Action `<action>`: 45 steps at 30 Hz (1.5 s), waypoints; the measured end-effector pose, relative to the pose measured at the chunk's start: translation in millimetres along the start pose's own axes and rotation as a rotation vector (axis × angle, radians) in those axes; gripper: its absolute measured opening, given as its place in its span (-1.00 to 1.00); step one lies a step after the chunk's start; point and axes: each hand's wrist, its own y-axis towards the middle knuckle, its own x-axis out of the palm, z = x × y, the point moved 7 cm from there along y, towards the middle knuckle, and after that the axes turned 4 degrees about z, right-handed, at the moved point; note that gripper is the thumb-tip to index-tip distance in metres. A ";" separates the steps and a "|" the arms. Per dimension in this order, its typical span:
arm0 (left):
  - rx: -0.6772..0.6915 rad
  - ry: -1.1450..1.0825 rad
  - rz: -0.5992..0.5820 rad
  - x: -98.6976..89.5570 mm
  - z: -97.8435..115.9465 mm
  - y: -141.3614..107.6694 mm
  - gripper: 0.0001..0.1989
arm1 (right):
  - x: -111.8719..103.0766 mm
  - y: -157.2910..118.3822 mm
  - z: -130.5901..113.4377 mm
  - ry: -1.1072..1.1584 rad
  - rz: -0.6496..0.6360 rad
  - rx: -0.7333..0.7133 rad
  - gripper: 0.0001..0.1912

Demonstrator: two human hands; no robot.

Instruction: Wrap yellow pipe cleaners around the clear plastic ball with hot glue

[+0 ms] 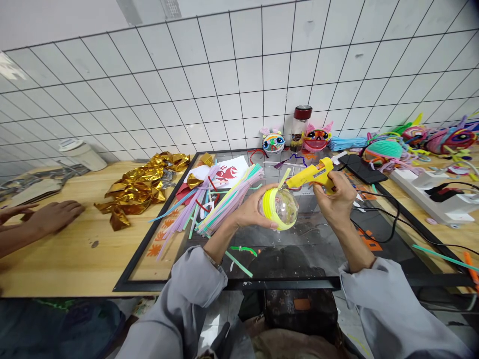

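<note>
My left hand (254, 210) is closed around a clear plastic ball (287, 208) partly wrapped in yellow pipe cleaner (271, 207). A short yellow end of the pipe cleaner sticks up from the ball's top. In my right hand (339, 197) is a yellow hot glue gun (312, 174), its nozzle pointing left, close above the ball. Whether the nozzle touches the pipe cleaner I cannot tell. Just left of my left hand lies a bundle of pastel pipe cleaners (234, 199) on the framed dark glass board (232, 284).
Crumpled gold foil (140, 184) lies to the left, near another person's hands (56, 217). Along the wall stand a glass bottle (299, 129) and decorated balls (273, 141). On the right are a phone (362, 168), a white power strip (434, 197) and a black cable (398, 212).
</note>
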 end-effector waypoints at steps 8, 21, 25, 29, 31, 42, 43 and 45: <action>0.013 -0.008 -0.007 0.8 0.7 -0.5 0.12 | 1.7 -1.0 4.1 0.003 -0.022 -0.001 -0.89; 0.018 -0.022 -0.010 1.3 1.2 1.0 0.12 | 1.4 -0.3 -2.6 0.047 -0.038 -0.014 -0.90; 0.025 -0.022 -0.012 1.1 0.5 1.6 0.12 | 0.8 -0.2 -4.5 0.052 -0.043 -0.030 -0.90; 0.025 -0.004 -0.008 0.3 0.1 0.6 0.12 | -0.1 0.6 -2.4 0.030 -0.037 -0.016 -0.89; 0.017 0.004 -0.002 0.0 0.1 -0.1 0.13 | -0.2 0.6 -0.2 0.010 -0.029 -0.007 -0.89; 0.021 0.048 0.000 -0.4 -0.8 0.7 0.11 | 0.1 1.0 -0.8 0.026 -0.022 -0.019 -0.89; 0.024 0.051 0.002 -0.5 -0.7 0.9 0.11 | 0.1 1.0 -1.5 0.034 -0.025 -0.020 -0.89; 0.029 0.051 0.005 -0.4 0.2 1.2 0.10 | 0.0 0.9 -2.5 0.044 -0.029 -0.023 -0.90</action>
